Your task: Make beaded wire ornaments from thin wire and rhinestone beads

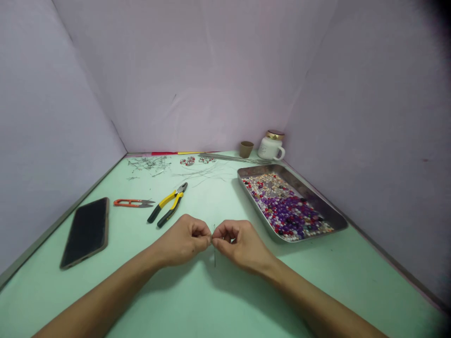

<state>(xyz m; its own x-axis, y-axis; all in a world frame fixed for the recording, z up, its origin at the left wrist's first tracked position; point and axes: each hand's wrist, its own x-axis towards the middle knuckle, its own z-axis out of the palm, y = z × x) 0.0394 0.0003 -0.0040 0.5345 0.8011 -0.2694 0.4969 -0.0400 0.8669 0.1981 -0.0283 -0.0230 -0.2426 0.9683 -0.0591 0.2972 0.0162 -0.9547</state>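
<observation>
— Left hand (183, 241) and right hand (241, 244): where?
— Low in the middle, knuckles up, just above the pale green bench (218, 300), meeting thumb to thumb.
— Fingers (203, 234)?
— Clenched on both hands, pinching 1 thin grey metal wire (214, 257) from either side.
— And that wire?
— Gripped near its upper end between the 2 sets of fingertips, hanging straight down from the pinch, with a short stub above it. Cannot tell whether touching the bench.
— Beyond the left hand?
— Near, 1 pair of yellow-and-black-handled pliers (169, 205), lying diagonally. Just left of those, orange thread snips (133, 203). Further left, a black smartphone (86, 231), screen up, close to the bench edge.
— On the right?
— A rectangular stainless steel tray (319, 203), apart from the right hand, holding a heap of purple, red and white beads (285, 209).
— At the back?
— A white ceramic mug with a gold lid (270, 148) beside a small brown cup (246, 149) in the corner. Just in front, a bundle of long straight wires (229, 158). Back left, scattered wire offcuts (150, 164).
</observation>
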